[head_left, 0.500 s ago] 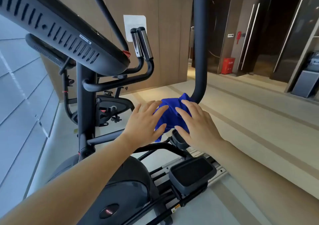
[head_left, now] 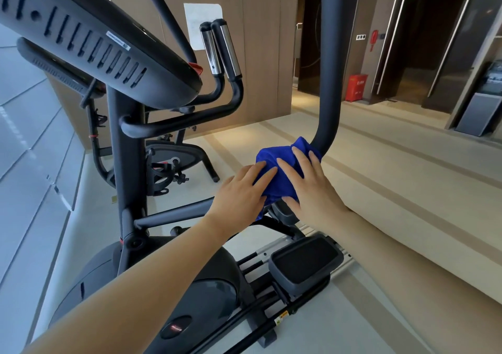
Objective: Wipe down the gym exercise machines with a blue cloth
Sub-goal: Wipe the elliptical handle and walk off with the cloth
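Both hands were pressed on a blue cloth (head_left: 279, 174) bunched around the lower end of a black handlebar (head_left: 330, 62) of the exercise machine (head_left: 127, 141). The left hand (head_left: 240, 194) lay with fingers spread and slightly curled over the cloth's left side, thumb underneath at the lower edge. The right hand (head_left: 309, 187) lay flat and wide on the cloth's right side, fingertips reaching nearly to its top fold. Neither hand was closed into a fist; the cloth was held between the 2 palms and the bar.

The handlebar rose straight up out of the cloth and left the top of the frame. To its right the floor (head_left: 407, 190) lay open and bare as far as the dark doors (head_left: 407, 41) and a red box (head_left: 356, 87) by the far wall. To the left the room was crowded: the machine's console (head_left: 108, 46) hung overhead, its central post stood close by, and 2 short chrome grips (head_left: 221, 49) sat just beyond. Below the hands a foot pedal (head_left: 305, 261) sat on rails, well apart from the cloth. A second machine (head_left: 168, 163) stood behind the post, near a wood-panelled wall (head_left: 258, 41).
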Demonstrator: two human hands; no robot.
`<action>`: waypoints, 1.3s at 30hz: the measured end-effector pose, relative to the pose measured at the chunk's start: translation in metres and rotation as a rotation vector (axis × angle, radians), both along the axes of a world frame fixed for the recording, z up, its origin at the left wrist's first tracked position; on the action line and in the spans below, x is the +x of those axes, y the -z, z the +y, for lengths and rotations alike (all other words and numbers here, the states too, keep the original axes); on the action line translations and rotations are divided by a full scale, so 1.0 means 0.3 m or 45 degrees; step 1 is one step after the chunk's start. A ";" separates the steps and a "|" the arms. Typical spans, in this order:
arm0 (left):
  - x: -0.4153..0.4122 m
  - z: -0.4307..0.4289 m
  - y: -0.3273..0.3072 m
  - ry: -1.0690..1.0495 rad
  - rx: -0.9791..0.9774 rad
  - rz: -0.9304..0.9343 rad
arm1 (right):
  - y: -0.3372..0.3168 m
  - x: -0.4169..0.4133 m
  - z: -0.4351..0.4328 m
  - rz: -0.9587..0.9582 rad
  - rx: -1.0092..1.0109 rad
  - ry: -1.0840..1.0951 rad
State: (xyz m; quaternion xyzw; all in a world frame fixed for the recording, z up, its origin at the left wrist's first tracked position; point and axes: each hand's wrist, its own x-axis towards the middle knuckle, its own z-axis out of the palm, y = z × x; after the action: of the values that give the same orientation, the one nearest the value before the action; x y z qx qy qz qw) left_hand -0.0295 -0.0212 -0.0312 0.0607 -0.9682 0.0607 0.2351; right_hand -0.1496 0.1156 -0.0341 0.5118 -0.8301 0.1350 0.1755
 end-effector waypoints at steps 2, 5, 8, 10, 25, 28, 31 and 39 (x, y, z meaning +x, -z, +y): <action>-0.015 0.010 0.008 -0.005 0.055 0.026 | 0.002 -0.005 -0.009 -0.029 -0.071 -0.029; -0.026 0.021 0.009 -0.022 0.090 0.059 | -0.005 -0.010 -0.017 -0.054 -0.185 -0.060; -0.027 0.038 -0.001 -0.019 0.056 0.109 | -0.010 -0.030 -0.005 -0.090 -0.231 -0.149; -0.032 0.061 -0.010 0.010 0.021 0.141 | -0.007 -0.045 0.027 -0.106 -0.240 -0.205; -0.477 0.609 -0.073 0.237 0.208 0.258 | -0.009 -0.421 0.661 -0.237 -0.552 -0.064; -0.632 0.781 -0.043 0.306 0.258 0.240 | 0.025 -0.534 0.857 -0.271 -0.622 0.054; -0.782 0.953 -0.007 0.409 0.291 0.179 | 0.065 -0.638 1.060 -0.320 -0.675 0.129; -1.085 1.254 0.080 0.521 0.448 0.094 | 0.186 -0.865 1.407 -0.462 -0.712 0.272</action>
State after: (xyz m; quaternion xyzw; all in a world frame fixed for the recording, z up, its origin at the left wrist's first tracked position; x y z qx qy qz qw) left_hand -0.3552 0.3552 -0.0552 -0.0942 -0.9467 -0.1595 0.2635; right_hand -0.4092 0.5378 -0.0900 0.3219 -0.8275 0.4268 0.1716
